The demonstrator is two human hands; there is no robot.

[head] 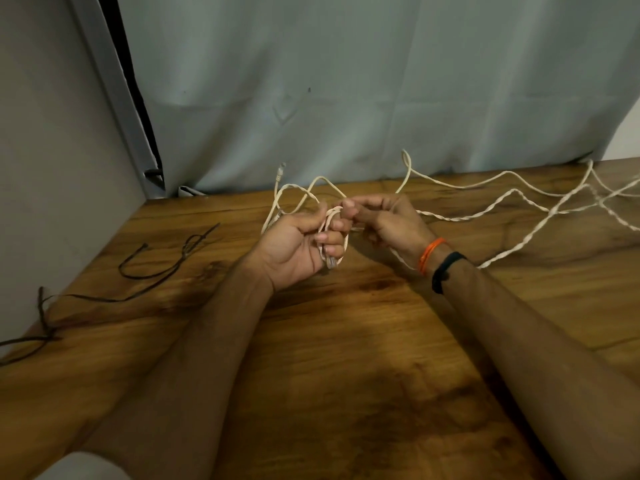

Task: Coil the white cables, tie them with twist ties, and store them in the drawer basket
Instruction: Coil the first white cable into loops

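Above the wooden table (346,341), my left hand (298,244) grips a small coil of white cable (334,233), with a plug end hanging out below the fingers. My right hand (384,220) pinches the same cable just beside the coil, at the fingertips. From the hands, long white cables (512,199) trail in loose, partly twisted strands to the right across the table. Another white cable end with a connector (281,171) sticks up behind my left hand. Dark twist ties (162,268) lie on the table at the left.
A grey-blue curtain (346,98) hangs along the table's back edge. A pale wall (52,150) borders the table on the left. More dark ties (45,320) lie near the left edge. No drawer or basket is in view.
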